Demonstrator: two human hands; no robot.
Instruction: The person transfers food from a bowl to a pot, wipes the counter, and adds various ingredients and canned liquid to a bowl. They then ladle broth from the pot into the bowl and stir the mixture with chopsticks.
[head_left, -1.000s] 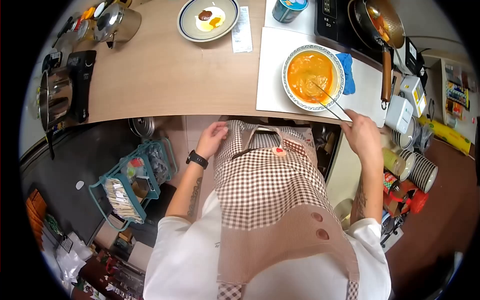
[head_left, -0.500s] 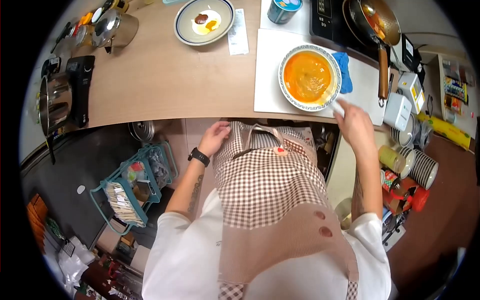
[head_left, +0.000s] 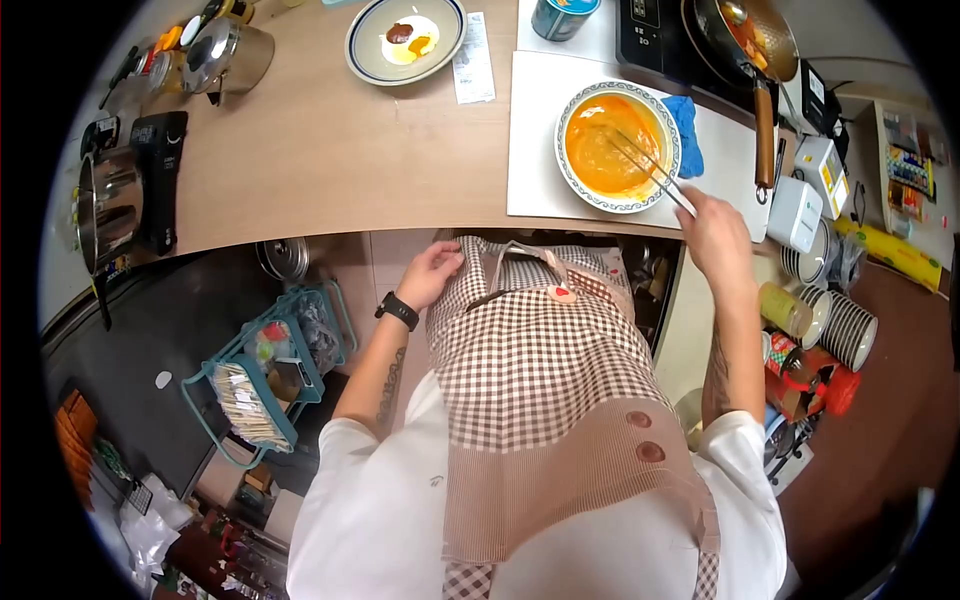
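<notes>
My right hand [head_left: 714,235] grips a pair of metal chopsticks [head_left: 653,162], their tips dipped in orange-yellow beaten egg [head_left: 600,165]. The egg sits in a white bowl with a patterned rim [head_left: 561,150], which stands on a white board [head_left: 532,130]. Streaks and froth show on the egg's surface. Down by my waist, my left hand [head_left: 430,273] rests against the checked apron [head_left: 520,350], its fingers loosely bent and somewhat apart. Beside the bowl lies a crumpled blue cloth [head_left: 685,135].
A frying pan [head_left: 765,45] with food in it sits on a black cooktop [head_left: 640,40], its wooden handle reaching toward the board. Farther left are a plate [head_left: 358,65] with an egg and sauce, a paper slip [head_left: 473,60] and a metal pot [head_left: 245,60]. A can [head_left: 563,20] stands behind the board.
The chopsticks, blurred at the bowl's near right edge before, now reach into the egg's middle. The egg's surface has turned streakier and paler. My left hand has stayed put.
</notes>
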